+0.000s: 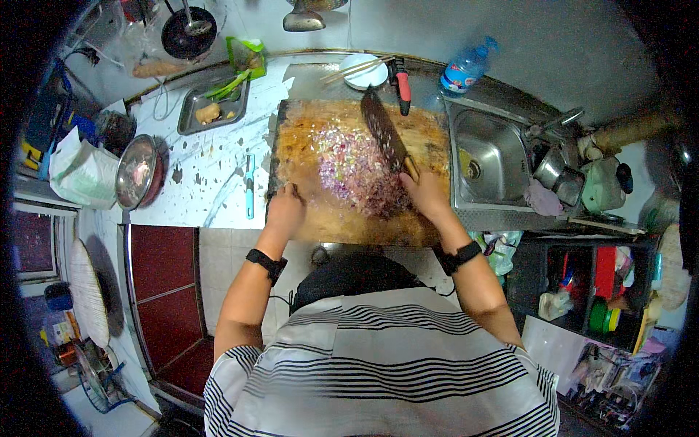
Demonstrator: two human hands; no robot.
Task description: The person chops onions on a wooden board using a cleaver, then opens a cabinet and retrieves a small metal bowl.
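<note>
My right hand [427, 195] grips the wooden handle of a broad dark cleaver [386, 128]. Bits of chopped food cling to its blade, which slants up and away over the right half of the wooden cutting board [306, 226]. Beneath and left of the blade spreads a heap of finely chopped food [349, 169], pale and purple like onion on one side, darker and meat-like towards my right hand. At the board's left edge rests my left hand [285, 208], fingers curled in, apart from the heap; whether it grips the edge is unclear.
Left of the board lie a blue-handled peeler [250, 185], a metal bowl [136, 172] and a tray [188, 129] with ginger and green stalks. Behind it are a white bowl [363, 76] with chopsticks and a red-handled tool [403, 87]. A sink [494, 142] and blue bottle [464, 71] stand right.
</note>
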